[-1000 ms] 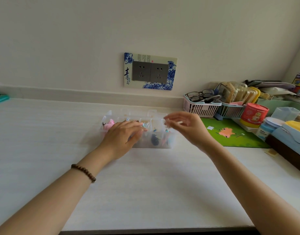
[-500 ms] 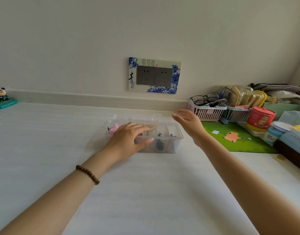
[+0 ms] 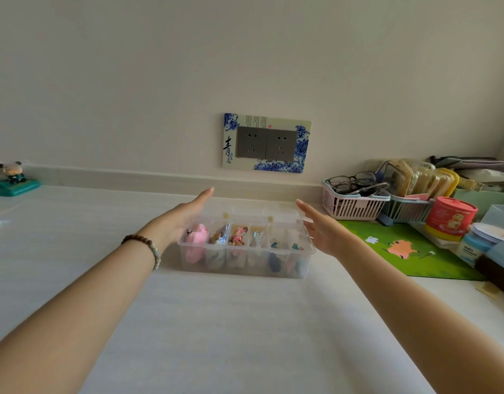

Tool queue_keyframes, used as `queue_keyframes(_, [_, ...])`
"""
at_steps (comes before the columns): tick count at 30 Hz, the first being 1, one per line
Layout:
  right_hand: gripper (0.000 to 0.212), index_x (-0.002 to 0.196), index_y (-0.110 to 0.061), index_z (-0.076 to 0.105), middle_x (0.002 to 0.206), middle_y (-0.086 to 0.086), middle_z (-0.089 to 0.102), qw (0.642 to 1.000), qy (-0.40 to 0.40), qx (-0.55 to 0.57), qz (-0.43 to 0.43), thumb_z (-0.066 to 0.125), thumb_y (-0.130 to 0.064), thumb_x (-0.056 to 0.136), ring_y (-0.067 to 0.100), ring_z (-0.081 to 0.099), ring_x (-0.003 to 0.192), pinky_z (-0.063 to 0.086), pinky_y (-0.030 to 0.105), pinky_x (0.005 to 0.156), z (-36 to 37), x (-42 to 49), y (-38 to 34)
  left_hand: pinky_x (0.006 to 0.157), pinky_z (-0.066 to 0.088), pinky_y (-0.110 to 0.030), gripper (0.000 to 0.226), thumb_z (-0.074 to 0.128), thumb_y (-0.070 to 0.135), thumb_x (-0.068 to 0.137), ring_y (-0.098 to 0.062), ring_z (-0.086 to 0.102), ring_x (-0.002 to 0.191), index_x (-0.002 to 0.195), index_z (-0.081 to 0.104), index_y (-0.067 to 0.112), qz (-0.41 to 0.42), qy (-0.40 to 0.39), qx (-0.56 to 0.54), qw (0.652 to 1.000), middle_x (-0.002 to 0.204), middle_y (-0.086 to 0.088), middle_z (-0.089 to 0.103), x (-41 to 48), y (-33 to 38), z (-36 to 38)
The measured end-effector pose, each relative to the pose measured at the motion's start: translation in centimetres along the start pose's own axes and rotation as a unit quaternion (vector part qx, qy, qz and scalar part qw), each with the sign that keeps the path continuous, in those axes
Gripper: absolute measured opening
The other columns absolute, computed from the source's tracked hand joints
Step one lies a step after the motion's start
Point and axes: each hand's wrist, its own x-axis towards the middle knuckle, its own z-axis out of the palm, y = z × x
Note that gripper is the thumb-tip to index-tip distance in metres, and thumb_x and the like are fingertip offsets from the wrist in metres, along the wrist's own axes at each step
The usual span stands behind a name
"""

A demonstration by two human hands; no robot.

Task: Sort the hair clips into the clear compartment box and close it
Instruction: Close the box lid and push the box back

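From the head view, the clear compartment box sat on the pale counter, roughly midway between the near edge and the wall, with its lid laid open flat behind it on the far side. The hair clips were spread across the compartments: a soft pink one at the left end, then small glossy, colourful pieces further right.

The left hand was flat with straight fingers at the box's left end. The right hand was the same at the right end. Neither held anything, and I could not tell whether either touched the plastic.

The box looked like thin, hard, smooth plastic with rounded corners. I judged it light and likely to slide on that matte counter if pushed from one side only. The lid seemed a little flexible, so its two far corners looked the best places to hold it, bringing it over evenly and pressing along the near rim.

A ribbed pink basket holding glasses stood to the right, with a green mat nearer.
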Motion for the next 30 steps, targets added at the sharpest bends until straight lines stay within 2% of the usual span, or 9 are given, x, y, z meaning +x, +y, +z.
queue_keyframes(5, [0.092,0.141,-0.012,0.034,0.143,0.012,0.042,0.996,0.005,-0.004,-0.084,0.066,-0.054,0.065,0.029,0.042,0.129,0.031,0.042,0.11,0.4,-0.5,-1.4,0.106,0.023,-0.045,0.124,0.05,0.089,0.04,-0.026,0.034,0.129,0.139,0.03,0.016,0.072,0.085,-0.051,0.993,0.142,-0.009,0.038,-0.4,1.1,0.1])
queue_keyframes(8, [0.092,0.138,-0.013,0.037,0.139,0.011,0.047,0.993,0.005,-0.024,-0.117,0.06,-0.061,0.063,0.027,0.045,0.126,0.032,0.04,0.106,0.9,-1.6,-2.4,0.092,0.035,-0.037,0.096,0.05,0.084,0.048,-0.018,0.046,0.11,0.114,0.049,0.014,0.139,0.132,-0.067,0.979,0.12,-0.003,0.051,-0.8,2.0,0.1])
queue_keyframes(12, [0.084,0.128,-0.013,0.05,0.127,0.006,0.058,0.987,0.027,-0.062,-0.143,0.056,-0.068,0.065,0.021,0.051,0.119,0.035,0.038,0.105,1.5,-3.6,-2.0,0.073,0.039,-0.028,0.073,0.05,0.07,0.071,-0.02,0.053,0.092,0.106,0.056,0.006,0.178,0.18,-0.088,0.963,0.099,-0.005,0.057,-1.7,1.5,0.0])
queue_keyframes(14, [0.053,0.11,-0.017,0.06,0.115,0.001,0.063,0.981,0.054,-0.092,-0.162,0.056,-0.058,0.077,0.017,0.052,0.115,0.037,0.033,0.1,1.8,-4.5,-0.8,0.063,0.036,-0.024,0.056,0.053,0.057,0.079,-0.019,0.051,0.082,0.099,0.058,0.005,0.196,0.195,-0.063,0.959,0.087,-0.003,0.056,-2.5,0.3,0.4])
queue_keyframes(17, [0.015,0.085,-0.021,0.058,0.106,0.0,0.063,0.969,0.098,-0.117,-0.195,0.065,-0.034,0.083,0.019,0.053,0.113,0.037,0.029,0.084,2.3,-5.4,1.2,0.065,0.042,-0.021,0.036,0.063,0.041,0.08,-0.017,0.055,0.101,0.105,0.057,0.016,0.209,0.198,-0.048,0.956,0.101,-0.002,0.059,-3.5,-1.9,0.9])
queue_keyframes(19, [0.021,0.101,-0.02,0.057,0.128,0.005,0.053,0.968,0.108,-0.119,-0.195,0.067,-0.024,0.083,0.019,0.042,0.128,0.034,0.03,0.088,2.4,-5.8,2.2,0.084,0.044,-0.026,0.045,0.067,0.033,0.079,-0.015,0.046,0.118,0.119,0.051,0.02,0.209,0.19,-0.038,0.959,0.121,-0.001,0.052,-3.8,-3.0,1.2])
queue_keyframes(21, [0.043,0.123,-0.02,0.048,0.142,0.005,0.041,0.968,0.107,-0.119,-0.193,0.065,-0.022,0.084,0.02,0.033,0.135,0.033,0.031,0.095,2.5,-6.1,2.9,0.097,0.033,-0.026,0.061,0.069,0.031,0.078,-0.014,0.036,0.128,0.13,0.041,0.02,0.199,0.186,-0.029,0.962,0.138,-0.001,0.042,-4.1,-3.6,1.4])
queue_keyframes(25, [0.063,0.14,-0.019,0.032,0.15,0.007,0.03,0.979,0.099,-0.072,-0.162,0.063,-0.027,0.086,0.023,0.033,0.135,0.03,0.03,0.098,2.8,-6.5,3.9,0.096,0.03,-0.026,0.079,0.069,0.037,0.076,-0.017,0.028,0.134,0.14,0.027,0.021,0.159,0.182,-0.049,0.969,0.149,-0.002,0.028,-4.6,-4.1,1.7])
queue_keyframes(30, [0.066,0.142,-0.026,0.03,0.151,0.005,0.028,0.986,0.09,-0.054,-0.133,0.063,-0.032,0.085,0.022,0.035,0.132,0.031,0.032,0.097,2.8,-6.9,4.4,0.094,0.032,-0.026,0.073,0.068,0.039,0.077,-0.015,0.031,0.132,0.138,0.032,0.022,0.147,0.172,-0.061,0.972,0.148,0.0,0.03,-4.7,-4.7,1.9])
